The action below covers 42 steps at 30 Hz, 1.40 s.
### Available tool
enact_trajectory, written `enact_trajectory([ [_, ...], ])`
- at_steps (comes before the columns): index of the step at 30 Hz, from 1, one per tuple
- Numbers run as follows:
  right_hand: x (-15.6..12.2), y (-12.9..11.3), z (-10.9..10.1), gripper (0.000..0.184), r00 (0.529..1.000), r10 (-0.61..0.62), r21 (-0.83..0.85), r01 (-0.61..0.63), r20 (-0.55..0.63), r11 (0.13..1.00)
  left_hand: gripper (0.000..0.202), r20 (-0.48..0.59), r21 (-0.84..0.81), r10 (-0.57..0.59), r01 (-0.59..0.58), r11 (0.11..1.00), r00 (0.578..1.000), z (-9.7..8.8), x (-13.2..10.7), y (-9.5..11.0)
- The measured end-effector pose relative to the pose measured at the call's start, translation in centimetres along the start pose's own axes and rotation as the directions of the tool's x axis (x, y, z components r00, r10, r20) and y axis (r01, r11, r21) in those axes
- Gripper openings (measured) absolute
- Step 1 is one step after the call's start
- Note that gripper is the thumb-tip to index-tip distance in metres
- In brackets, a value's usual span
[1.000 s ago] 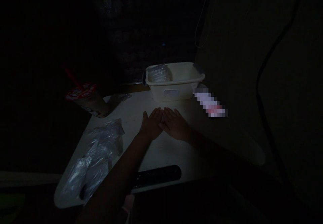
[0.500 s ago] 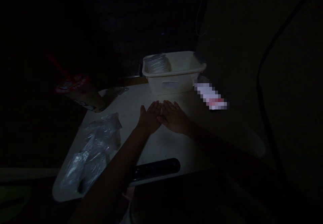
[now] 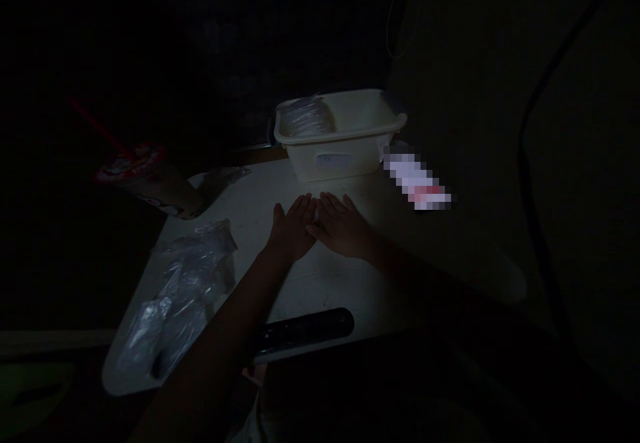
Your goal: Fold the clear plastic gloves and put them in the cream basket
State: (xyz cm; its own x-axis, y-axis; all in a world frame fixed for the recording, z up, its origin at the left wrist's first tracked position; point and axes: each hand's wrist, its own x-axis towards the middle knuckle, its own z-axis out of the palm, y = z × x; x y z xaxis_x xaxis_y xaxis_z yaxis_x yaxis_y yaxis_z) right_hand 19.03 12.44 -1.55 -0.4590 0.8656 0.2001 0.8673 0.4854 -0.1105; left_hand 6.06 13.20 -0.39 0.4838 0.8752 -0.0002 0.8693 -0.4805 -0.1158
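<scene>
The scene is very dark. My left hand (image 3: 293, 230) and my right hand (image 3: 343, 228) lie flat, palms down, side by side on a small white table (image 3: 320, 283), fingers stretched out and touching at the inner edges. Neither hand holds anything. Just beyond the fingertips stands a white plastic basin (image 3: 340, 138) with a stack of clear plastic in its left part.
Crumpled clear plastic bags (image 3: 187, 290) lie at the table's left. A sealed drink cup with a red straw (image 3: 150, 180) leans at the far left. A black remote-like bar (image 3: 305, 330) lies along the near edge. A blurred white packet (image 3: 417, 183) sits right of the basin.
Both hands stay flat on the table. The whole view has shifted slightly, so everything sits a little higher and further left in the picture.
</scene>
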Motion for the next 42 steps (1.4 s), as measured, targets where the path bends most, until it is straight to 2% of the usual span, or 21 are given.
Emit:
enact_trajectory([
  [6, 0.6, 0.8, -0.4, 0.051, 0.999, 0.021, 0.1, -0.017, -0.038, 0.995, 0.047, -0.045, -0.02, -0.005, 0.004, 1.0, 0.999, 0.3, 0.0, -0.1],
  [9, 1.5, 2.1, -0.7, 0.036, 0.986, 0.147, 0.161, -0.133, -0.077, 0.978, 0.046, -0.098, -0.036, -0.001, -0.003, 0.999, 0.995, 0.4, -0.1, -0.1],
  [12, 2.3, 3.1, -0.9, 0.027, 0.946, 0.309, 0.14, -0.295, -0.094, 0.945, 0.047, -0.111, -0.053, 0.011, -0.017, 0.998, 0.994, 0.4, -0.1, -0.1],
  [16, 2.7, 3.4, -1.1, 0.017, 0.919, 0.391, 0.114, -0.384, -0.047, 0.916, 0.047, -0.106, -0.066, 0.03, -0.037, 0.997, 0.994, 0.3, -0.1, 0.0],
  [22, 2.8, 3.3, -1.1, 0.016, 0.922, 0.388, 0.101, -0.385, -0.012, 0.917, 0.047, -0.133, -0.075, 0.043, -0.053, 0.996, 0.99, 0.4, -0.1, -0.1],
  [30, 2.7, 3.5, -1.1, 0.022, 0.931, 0.365, 0.083, -0.361, -0.028, 0.929, 0.048, -0.14, -0.093, 0.052, -0.065, 0.994, 0.989, 0.5, -0.1, -0.1],
  [33, 2.7, 3.6, -1.0, 0.02, 0.937, 0.349, 0.08, -0.346, -0.028, 0.935, 0.048, -0.15, -0.145, 0.046, -0.068, 0.987, 0.988, 0.6, -0.1, -0.1],
  [35, 2.7, 3.7, -0.9, 0.019, 0.937, 0.347, 0.097, -0.342, -0.04, 0.935, 0.049, -0.176, -0.245, 0.028, -0.071, 0.967, 0.984, 0.6, 0.0, -0.3],
  [37, 2.8, 3.8, -0.8, 0.018, 0.94, 0.335, 0.15, -0.323, -0.059, 0.934, 0.049, -0.221, -0.445, -0.058, -0.047, 0.894, 0.974, 0.7, 0.2, -0.7],
  [38, 2.8, 3.8, -0.7, 0.017, 0.944, 0.32, 0.189, -0.301, -0.077, 0.935, 0.049, -0.239, -0.581, -0.144, -0.023, 0.814, 0.96, 0.8, 0.4, -0.9],
  [40, 2.9, 3.7, -0.7, 0.015, 0.953, 0.27, 0.281, -0.224, -0.139, 0.933, 0.047, -0.219, -0.839, -0.356, 0.011, 0.544, 0.909, 0.9, 0.7, -1.3],
  [42, 3.0, 3.6, -0.8, 0.012, 0.954, 0.209, 0.377, -0.116, -0.217, 0.919, 0.043, -0.121, -0.97, -0.47, -0.004, 0.242, 0.874, 0.9, 1.0, -1.7],
])
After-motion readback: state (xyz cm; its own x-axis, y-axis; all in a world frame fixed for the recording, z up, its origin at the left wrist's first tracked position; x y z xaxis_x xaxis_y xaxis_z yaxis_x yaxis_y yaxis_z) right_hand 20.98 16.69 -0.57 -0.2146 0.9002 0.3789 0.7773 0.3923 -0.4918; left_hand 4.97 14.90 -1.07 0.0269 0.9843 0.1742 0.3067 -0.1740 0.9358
